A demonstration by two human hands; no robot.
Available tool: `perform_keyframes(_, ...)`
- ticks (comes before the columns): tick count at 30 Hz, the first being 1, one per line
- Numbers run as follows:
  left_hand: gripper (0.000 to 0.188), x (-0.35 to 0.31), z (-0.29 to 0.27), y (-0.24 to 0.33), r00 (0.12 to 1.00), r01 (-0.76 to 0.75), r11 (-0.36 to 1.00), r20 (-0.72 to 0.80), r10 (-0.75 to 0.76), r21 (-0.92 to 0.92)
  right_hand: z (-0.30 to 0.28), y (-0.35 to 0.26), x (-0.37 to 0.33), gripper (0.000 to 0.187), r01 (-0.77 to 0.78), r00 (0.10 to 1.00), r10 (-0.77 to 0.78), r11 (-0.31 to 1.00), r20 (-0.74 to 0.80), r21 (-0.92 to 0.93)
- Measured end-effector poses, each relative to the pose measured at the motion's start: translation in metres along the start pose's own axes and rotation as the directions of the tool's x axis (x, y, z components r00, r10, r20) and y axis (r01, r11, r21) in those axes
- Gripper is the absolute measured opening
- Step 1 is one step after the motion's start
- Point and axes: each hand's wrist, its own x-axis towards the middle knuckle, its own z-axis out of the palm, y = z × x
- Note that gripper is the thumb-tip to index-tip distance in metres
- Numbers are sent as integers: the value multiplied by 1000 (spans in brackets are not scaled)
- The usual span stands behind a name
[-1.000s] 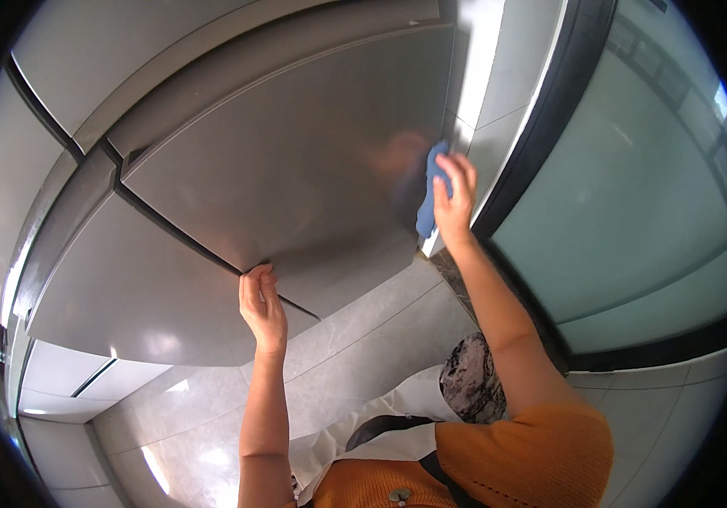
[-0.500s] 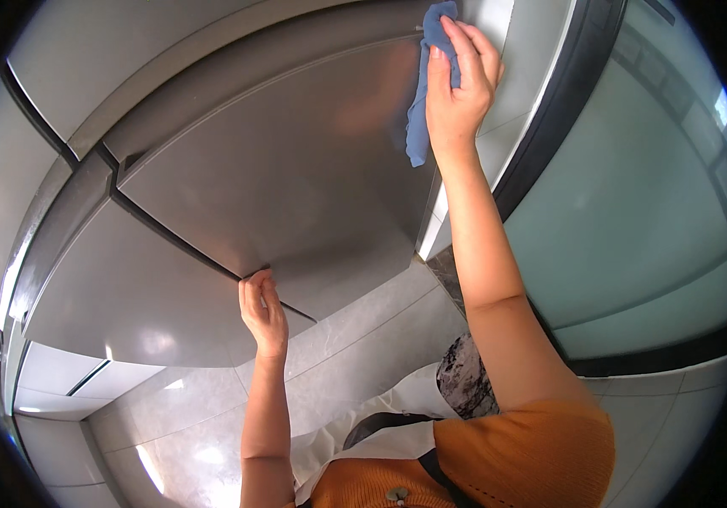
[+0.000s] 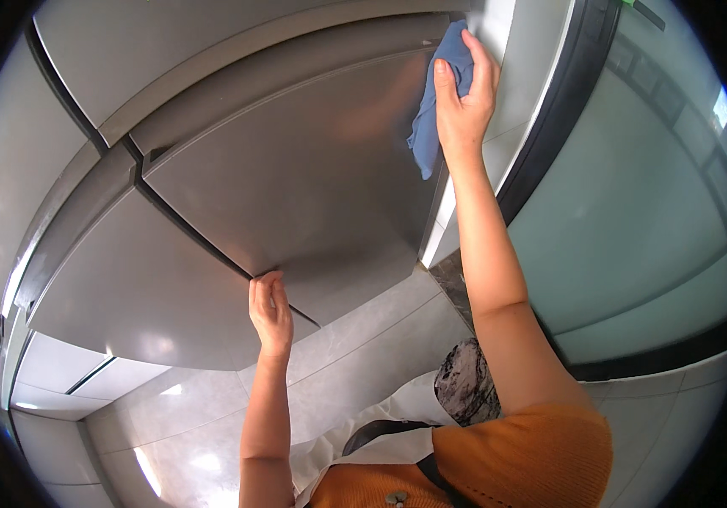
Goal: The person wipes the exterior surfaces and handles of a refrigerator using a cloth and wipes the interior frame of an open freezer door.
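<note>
My right hand [image 3: 467, 106] is closed on a blue cloth [image 3: 428, 135], thumb on one side and fingers on the other. The cloth lies along the right edge of a grey refrigerator door [image 3: 321, 161], near its upper corner, and its loose end hangs down below my palm. Lower down and to the left, my left hand [image 3: 270, 315] has its fingers bent at the dark gap between this door and the grey door beside it [image 3: 160, 288]. Its fingertips grip the first door's edge, partly out of sight.
Grey upper panels [image 3: 168, 51] sit above the doors. To the right stand a narrow white wall [image 3: 520, 76] and a dark-framed frosted glass door [image 3: 626, 220]. Pale floor tiles [image 3: 355, 339] lie below, and white drawer fronts [image 3: 63, 372] are at lower left.
My right hand and the cloth have slid slightly down the door's edge, and the cloth has opened out a little. My left hand stays at the gap; the whole view has shifted slightly.
</note>
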Motion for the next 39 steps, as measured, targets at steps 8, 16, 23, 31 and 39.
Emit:
perform_keyframes(8,11,-4,4,-2,1000,-13,999,-23,14,33,4,6,2,25,-274,960,278,958,-37,87)
perform_keyframes(16,9,-12,12,-12,999,38,999,-22,-39,-38,13,-3,-59,37,116,993,-113,976,29,-184)
perform_keyframes(23,9,-44,26,-32,986,166,986,34,-165,-11,-32,28,-212,37,-184,980,198,941,22,-283)
perform_keyframes(31,12,-75,26,-67,957,254,967,137,-255,26,-82,55,-368,43,-620,742,670,698,21,-357)
perform_keyframes(39,14,-62,16,-55,950,285,956,111,-291,71,-74,1,-250,43,-609,793,609,792,0,-36)
